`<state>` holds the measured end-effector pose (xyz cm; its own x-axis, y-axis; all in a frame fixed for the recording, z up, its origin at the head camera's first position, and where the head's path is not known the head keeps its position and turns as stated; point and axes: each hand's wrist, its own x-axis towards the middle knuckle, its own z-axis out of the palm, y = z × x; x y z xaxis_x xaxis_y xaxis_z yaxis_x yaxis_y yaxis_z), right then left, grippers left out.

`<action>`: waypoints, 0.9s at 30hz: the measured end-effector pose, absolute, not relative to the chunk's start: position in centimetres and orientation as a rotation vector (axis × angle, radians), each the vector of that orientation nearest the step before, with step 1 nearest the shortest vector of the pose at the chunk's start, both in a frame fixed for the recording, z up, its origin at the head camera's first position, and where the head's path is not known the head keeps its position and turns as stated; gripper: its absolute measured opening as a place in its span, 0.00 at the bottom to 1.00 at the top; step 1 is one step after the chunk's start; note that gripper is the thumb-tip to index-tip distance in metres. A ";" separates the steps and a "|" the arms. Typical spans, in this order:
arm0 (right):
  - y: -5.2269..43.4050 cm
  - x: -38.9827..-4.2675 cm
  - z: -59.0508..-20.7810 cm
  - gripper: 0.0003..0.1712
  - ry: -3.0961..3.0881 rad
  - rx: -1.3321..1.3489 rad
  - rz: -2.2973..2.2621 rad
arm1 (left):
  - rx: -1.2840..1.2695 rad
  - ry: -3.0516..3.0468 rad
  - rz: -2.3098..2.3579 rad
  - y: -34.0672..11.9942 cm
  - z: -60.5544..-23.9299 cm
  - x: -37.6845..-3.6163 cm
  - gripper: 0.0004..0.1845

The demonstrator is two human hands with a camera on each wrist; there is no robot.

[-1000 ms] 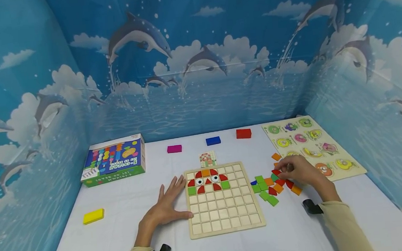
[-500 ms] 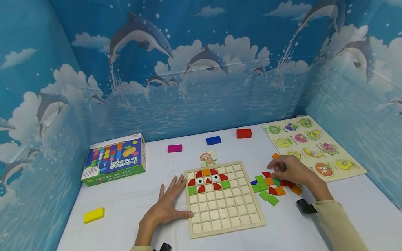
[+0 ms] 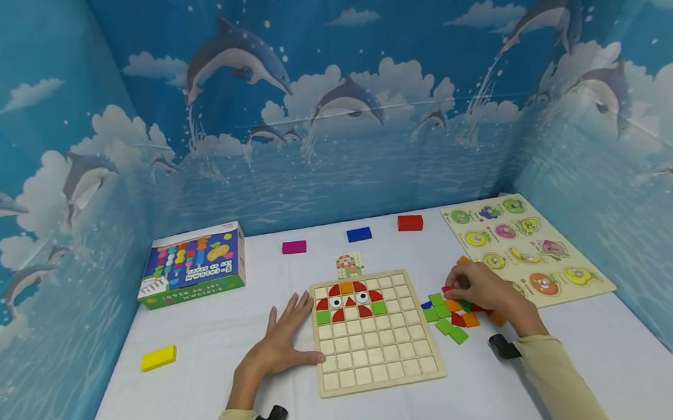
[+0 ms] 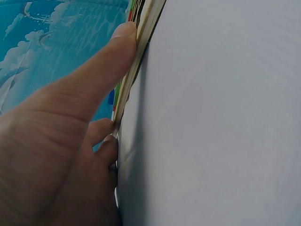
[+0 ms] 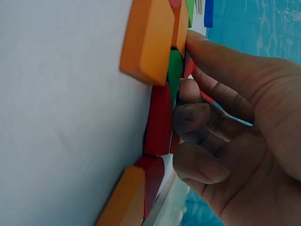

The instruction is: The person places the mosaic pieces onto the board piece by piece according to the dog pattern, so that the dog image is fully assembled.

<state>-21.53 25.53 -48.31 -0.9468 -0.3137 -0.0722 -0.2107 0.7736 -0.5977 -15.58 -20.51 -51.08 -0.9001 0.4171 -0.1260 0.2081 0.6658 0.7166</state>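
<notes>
A wooden grid board [image 3: 378, 358] lies on the white table, with red, orange and green tiles and two eye tiles filling its top rows. My left hand [image 3: 287, 336] lies flat beside it; the thumb [image 4: 94, 80] presses the board's edge [image 4: 141, 47]. To the right of the board sits a pile of loose tiles [image 3: 449, 326] in green, red and orange. My right hand [image 3: 452, 288] hovers over that pile with curled fingers [image 5: 197, 117] and pinches a small red tile [image 3: 446, 289]. In the right wrist view an orange tile [image 5: 148, 40] and a red tile [image 5: 160, 120] lie just by the fingertips.
A small pattern card [image 3: 349, 264] lies behind the board. A coloured toy box [image 3: 192, 266] stands at the left, and a yellow block [image 3: 158, 358] lies near the left edge. Magenta [image 3: 294, 247], blue [image 3: 359, 234] and red [image 3: 410, 222] blocks line the back. A peg puzzle board [image 3: 523, 248] lies at the right.
My right hand has slid left across the tile pile towards the grid board, the red tile moving with it. The left hand has stayed put.
</notes>
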 end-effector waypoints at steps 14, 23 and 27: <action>22.5 -20.6 -46.7 0.12 2.668 -0.724 -1.308 | 0.521 2.610 1.086 -20.5 -51.2 -15.6 0.66; 16.0 -20.0 -47.2 0.11 2.423 -0.908 -1.396 | 0.486 2.606 1.053 -20.5 -50.9 -15.5 0.65; 13.9 -20.0 -47.6 0.08 2.374 -0.985 -1.431 | 0.469 2.607 1.032 -20.4 -50.8 -15.6 0.65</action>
